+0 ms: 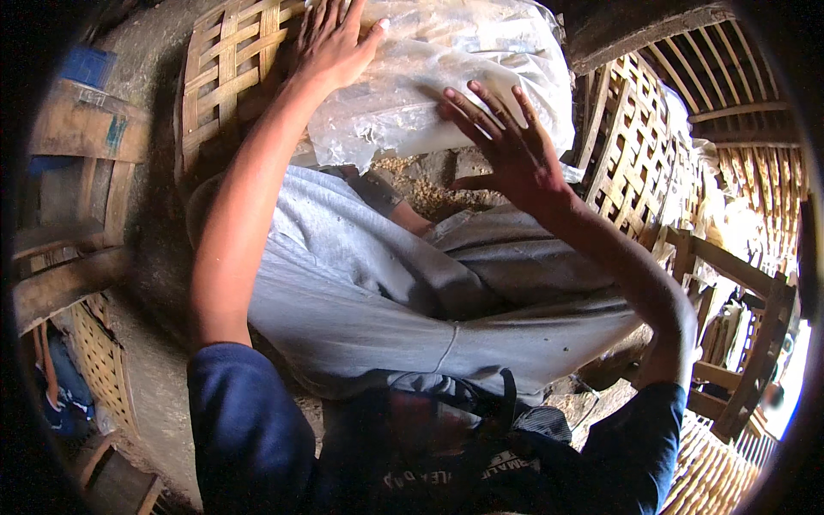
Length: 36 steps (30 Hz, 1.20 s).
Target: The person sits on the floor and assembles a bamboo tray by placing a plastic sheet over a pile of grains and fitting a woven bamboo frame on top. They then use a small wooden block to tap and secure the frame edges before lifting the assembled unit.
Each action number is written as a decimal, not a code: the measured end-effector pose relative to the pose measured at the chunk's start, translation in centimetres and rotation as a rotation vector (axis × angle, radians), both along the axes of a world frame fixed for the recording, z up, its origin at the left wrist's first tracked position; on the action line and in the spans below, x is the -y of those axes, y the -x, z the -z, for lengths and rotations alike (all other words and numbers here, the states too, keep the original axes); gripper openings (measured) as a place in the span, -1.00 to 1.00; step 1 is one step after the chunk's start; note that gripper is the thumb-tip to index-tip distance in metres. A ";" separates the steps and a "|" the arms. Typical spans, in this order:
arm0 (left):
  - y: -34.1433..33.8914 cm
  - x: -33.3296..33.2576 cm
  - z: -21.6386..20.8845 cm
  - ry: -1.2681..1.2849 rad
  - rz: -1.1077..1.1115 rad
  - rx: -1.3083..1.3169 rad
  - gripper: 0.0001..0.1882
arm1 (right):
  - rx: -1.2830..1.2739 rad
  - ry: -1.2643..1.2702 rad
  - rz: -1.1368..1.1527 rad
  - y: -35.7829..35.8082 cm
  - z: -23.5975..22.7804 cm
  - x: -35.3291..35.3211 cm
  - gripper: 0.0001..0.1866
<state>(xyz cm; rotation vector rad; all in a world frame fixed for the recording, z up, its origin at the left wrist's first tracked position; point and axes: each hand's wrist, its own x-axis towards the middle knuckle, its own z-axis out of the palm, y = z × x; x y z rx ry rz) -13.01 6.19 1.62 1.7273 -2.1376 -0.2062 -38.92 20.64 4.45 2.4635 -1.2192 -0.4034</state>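
In front of my lap lies a crinkled, translucent plastic sheet (pixel 438 64), its near edge torn, spread over a woven bamboo tray (pixel 236 64) whose lattice shows at the left. My left hand (pixel 333 45) rests at the sheet's left side with its fingers stretched out. Over the sheet's near right part is my right hand (pixel 515 150), fingers spread and nothing in them; whether it touches the plastic I cannot tell. A grey cloth (pixel 369 249) covers my legs. What lies under the plastic is blurred by it.
Small tan crumbs (pixel 408 176) lie on the ground between the sheet and my lap. Woven bamboo panels (pixel 635 146) stand at the right, close to a wooden frame (pixel 747 343). To the left are a wooden bench-like structure (pixel 86 129) and another bamboo panel (pixel 103 352).
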 end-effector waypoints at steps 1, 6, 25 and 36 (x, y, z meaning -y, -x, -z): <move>-0.1 0.0 0.0 -0.008 -0.001 0.000 -0.23 | 0.059 0.019 -0.060 -0.6 -0.1 -0.3 0.20; 0.5 -0.6 -1.4 -0.072 -0.008 -0.012 -0.22 | 0.246 0.020 -0.163 -5.0 1.7 -0.2 0.08; 0.8 -1.0 -1.9 -0.062 -0.051 0.021 -0.18 | 0.482 0.040 -0.142 -3.4 1.4 0.1 -0.15; 0.5 -1.6 -2.3 -0.073 -0.013 0.015 -0.18 | 0.591 -0.027 -0.153 -4.1 1.5 -0.3 -0.32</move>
